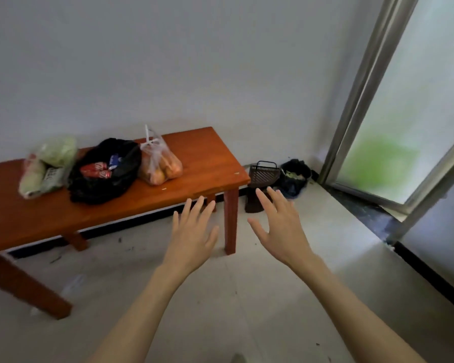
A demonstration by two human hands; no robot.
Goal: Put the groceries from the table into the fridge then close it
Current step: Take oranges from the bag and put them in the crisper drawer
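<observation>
We have one view only, from a wide-angle camera worn on the head, looking forward and down over both outstretched forearms. The left hand (194, 231) and right hand (281, 226) sit near the middle of the frame, close to the lens. The table (199, 158) lies to the left and farther off, seen from above at a slant, against the far wall (168, 61). On the right the door (393, 113) leans and bends with the lens, and the floor (247, 297) fills the near part
</observation>
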